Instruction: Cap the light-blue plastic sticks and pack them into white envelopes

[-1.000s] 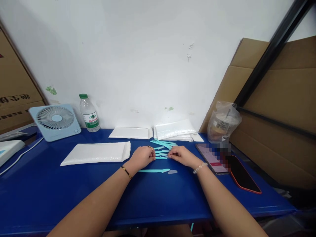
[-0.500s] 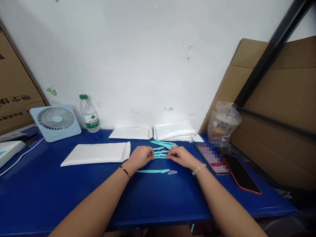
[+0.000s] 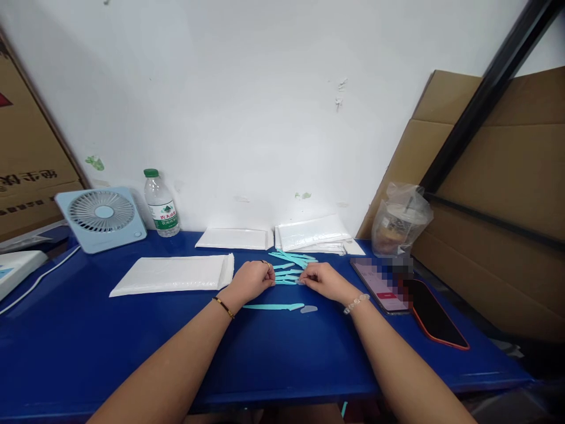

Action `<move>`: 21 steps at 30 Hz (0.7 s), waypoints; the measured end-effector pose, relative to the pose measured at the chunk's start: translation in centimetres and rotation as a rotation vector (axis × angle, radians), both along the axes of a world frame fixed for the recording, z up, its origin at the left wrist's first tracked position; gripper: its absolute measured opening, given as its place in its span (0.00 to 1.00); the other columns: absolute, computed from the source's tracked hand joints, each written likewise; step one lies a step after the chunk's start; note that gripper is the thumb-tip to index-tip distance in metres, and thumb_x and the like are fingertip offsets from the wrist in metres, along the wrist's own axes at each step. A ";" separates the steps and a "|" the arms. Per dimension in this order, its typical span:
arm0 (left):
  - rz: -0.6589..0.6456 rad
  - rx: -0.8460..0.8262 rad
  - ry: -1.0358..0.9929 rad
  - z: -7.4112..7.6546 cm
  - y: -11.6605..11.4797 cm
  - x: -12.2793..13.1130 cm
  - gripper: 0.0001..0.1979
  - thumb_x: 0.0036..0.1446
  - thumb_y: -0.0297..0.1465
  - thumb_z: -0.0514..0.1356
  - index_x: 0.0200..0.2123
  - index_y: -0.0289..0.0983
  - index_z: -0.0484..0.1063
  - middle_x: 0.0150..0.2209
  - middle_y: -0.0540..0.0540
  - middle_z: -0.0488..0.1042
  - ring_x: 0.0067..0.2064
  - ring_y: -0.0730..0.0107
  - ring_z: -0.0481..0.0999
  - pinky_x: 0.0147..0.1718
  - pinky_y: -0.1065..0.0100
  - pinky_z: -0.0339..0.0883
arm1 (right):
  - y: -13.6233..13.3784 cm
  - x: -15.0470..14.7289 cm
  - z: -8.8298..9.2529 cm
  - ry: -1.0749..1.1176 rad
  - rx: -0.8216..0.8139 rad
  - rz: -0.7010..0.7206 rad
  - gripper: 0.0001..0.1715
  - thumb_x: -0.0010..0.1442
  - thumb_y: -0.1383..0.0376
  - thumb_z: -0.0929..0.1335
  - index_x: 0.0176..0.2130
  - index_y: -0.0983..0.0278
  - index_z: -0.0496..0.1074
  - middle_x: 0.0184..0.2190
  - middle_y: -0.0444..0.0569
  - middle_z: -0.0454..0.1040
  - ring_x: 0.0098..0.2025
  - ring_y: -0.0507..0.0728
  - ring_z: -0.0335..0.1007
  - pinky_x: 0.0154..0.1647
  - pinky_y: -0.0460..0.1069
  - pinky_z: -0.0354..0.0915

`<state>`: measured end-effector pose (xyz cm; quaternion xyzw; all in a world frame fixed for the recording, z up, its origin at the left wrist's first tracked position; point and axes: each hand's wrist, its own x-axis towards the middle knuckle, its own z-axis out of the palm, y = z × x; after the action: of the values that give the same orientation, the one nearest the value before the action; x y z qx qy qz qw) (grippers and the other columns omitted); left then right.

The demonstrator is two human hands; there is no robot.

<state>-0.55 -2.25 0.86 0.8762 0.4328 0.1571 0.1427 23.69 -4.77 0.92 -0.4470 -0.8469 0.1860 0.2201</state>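
Pinched in my left hand is the handle end of a teal eyebrow razor, lying level just above the blue table. At its blade end, my right hand has thumb and finger closed on a small clear blade cap, partly hidden by the fingertips. Beyond the hands lie several more teal razors, some crossed over each other. Nearer me, a single razor rests on the table, its left end behind my left wrist. Beside its blade lies a loose clear cap.
White padded mailers lie at left, at the back and in a stack. A blue fan and water bottle stand back left. Two phones and a bagged drink cup are at right.
Both hands stay in nearly the same place around the razor and cap. The whole view has shifted very slightly.
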 end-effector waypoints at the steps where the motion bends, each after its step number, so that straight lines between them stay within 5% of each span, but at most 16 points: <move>1: 0.000 0.000 -0.002 0.0 0.0 0.0 0.05 0.50 0.31 0.57 0.26 0.40 0.72 0.29 0.50 0.74 0.31 0.69 0.71 0.28 0.71 0.56 | 0.0 0.0 0.0 -0.002 0.006 -0.001 0.11 0.60 0.63 0.64 0.32 0.63 0.75 0.30 0.47 0.73 0.31 0.52 0.67 0.31 0.46 0.61; 9: -0.001 0.003 -0.031 -0.8 0.2 1.3 0.05 0.52 0.31 0.58 0.27 0.39 0.72 0.30 0.50 0.74 0.33 0.69 0.71 0.31 0.71 0.58 | 0.5 -1.7 -0.7 -0.024 0.074 -0.002 0.10 0.59 0.67 0.64 0.33 0.64 0.75 0.30 0.48 0.73 0.32 0.52 0.68 0.35 0.46 0.62; 14: 0.102 0.129 -0.114 0.1 -0.1 0.9 0.11 0.51 0.35 0.60 0.38 0.39 0.72 0.39 0.47 0.73 0.41 0.64 0.70 0.39 0.67 0.60 | 0.2 -0.9 0.2 0.035 0.069 -0.095 0.10 0.59 0.64 0.65 0.35 0.64 0.76 0.32 0.49 0.72 0.31 0.52 0.67 0.34 0.47 0.62; 21: -0.241 -0.303 -0.035 1.0 -1.6 -0.3 0.17 0.41 0.43 0.66 0.33 0.39 0.75 0.28 0.51 0.73 0.29 0.71 0.70 0.25 0.73 0.58 | -1.8 0.4 1.4 -0.008 -0.321 0.174 0.17 0.42 0.55 0.75 0.30 0.65 0.76 0.26 0.44 0.71 0.25 0.50 0.64 0.24 0.43 0.60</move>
<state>-0.85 -3.83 1.86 0.8872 0.3410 0.0870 0.2983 24.10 -6.56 2.35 -0.4023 -0.8427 0.3351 0.1255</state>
